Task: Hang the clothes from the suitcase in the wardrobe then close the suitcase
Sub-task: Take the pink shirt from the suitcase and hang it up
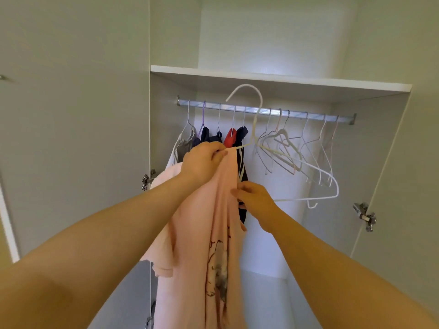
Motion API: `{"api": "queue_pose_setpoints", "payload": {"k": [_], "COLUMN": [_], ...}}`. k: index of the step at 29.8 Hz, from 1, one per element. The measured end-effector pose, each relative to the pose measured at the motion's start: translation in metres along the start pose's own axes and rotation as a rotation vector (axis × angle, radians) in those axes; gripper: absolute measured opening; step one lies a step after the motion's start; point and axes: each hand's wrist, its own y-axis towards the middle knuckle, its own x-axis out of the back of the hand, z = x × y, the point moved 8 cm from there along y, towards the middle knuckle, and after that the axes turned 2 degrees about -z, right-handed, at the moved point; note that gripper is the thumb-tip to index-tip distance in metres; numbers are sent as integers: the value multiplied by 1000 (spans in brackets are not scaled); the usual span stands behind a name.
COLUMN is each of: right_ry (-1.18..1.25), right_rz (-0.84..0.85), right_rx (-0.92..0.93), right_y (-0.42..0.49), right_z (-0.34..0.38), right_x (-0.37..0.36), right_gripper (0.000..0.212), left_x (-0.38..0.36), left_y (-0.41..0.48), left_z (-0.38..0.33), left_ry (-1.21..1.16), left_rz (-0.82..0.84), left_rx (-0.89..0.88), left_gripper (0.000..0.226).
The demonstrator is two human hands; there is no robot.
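In front of the open wardrobe [380, 162], a pale pink shirt [213, 233] with a faded printed drawing hangs bunched from a white hanger [257, 108]. The left hand [202, 162] is closed around its top; the right hand [255, 200] pinches its edge. Behind, dark clothes [213, 136] and empty hangers [289, 148] hang on the rail [261, 110].

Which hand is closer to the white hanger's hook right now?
Left. The left hand grips the pink shirt at the white hanger's shoulder, just below-left of the hook. The right hand pinches the shirt lower down, farther from the hook.
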Motion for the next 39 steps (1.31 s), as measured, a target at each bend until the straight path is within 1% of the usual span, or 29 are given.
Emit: {"api": "queue_pose_setpoints", "payload": {"k": [2, 3, 4, 7, 10, 14, 16, 17, 18, 19, 20, 23, 25, 29, 30, 33, 34, 35, 38, 39], "right_ry": [127, 147, 86, -280, -607, -762, -850, -943, -1074, -1192, -1248, -1183, -1197, -1241, -1243, -1237, -1233, -1221, -1166, -1162], "right_rz": [105, 180, 253, 434, 572, 713, 730, 707, 649, 568, 495, 373, 287, 60, 27, -34, -45, -52, -79, -80], "right_rx": [-106, -157, -202, -333, -360, -400, -401, -385, -359, -332, -323, -309, -253, -148, -137, -133, -141, -155, -181, -182], "right_y": [-1, -4, -9, -30, -42, -49, -46, -42, -37, -31, -28, -24, -19, -8, -6, -2, -1, 0, 0, 0], "right_z": [-8, -14, -21, -45, -70, -86, -93, -96, -98, -98, -97, -90, -78, -55, -52, -48, -49, -51, -55, -56], "right_x": [-9, -16, -21, -29, -26, -25, -21, -16, -5, 6, 17, 37, 49, 75, 79, 85, 86, 88, 90, 91], "right_gripper": [16, 11, 9, 26, 41, 52, 58, 60, 62, 61, 61, 60, 58, 45, 45, 45, 45, 45, 43, 43], "left_x": [9, 14, 20, 34, 45, 52, 53, 54, 55, 56, 58, 68, 72, 67, 66, 66, 65, 64, 65, 64], "left_y": [-1, -1, 1, 4, 8, 7, 4, 3, 2, 0, -2, -8, -12, -25, -28, -37, -38, -38, -35, -34], "left_z": [7, 12, 15, 23, 32, 38, 39, 39, 40, 41, 44, 58, 67, 80, 80, 76, 75, 73, 69, 68], "left_ry": [-3, -7, -17, -59, -55, -35, -16, 1, 28, 66, 100, 142, 197, 364, 389, 468, 469, 453, 327, 290], "left_rz": [-44, -69, -92, -142, -168, -175, -179, -172, -159, -142, -130, -140, -134, -35, -28, -63, -64, -67, -116, -122], "left_rx": [53, 82, 110, 190, 202, 159, 125, 105, 80, 53, 33, 26, 10, -31, -51, -143, -164, -178, -113, -93], "left_gripper": [24, 24, 24, 25, 25, 23, 23, 23, 23, 24, 25, 25, 26, 34, 39, 69, 74, 72, 46, 42]}}
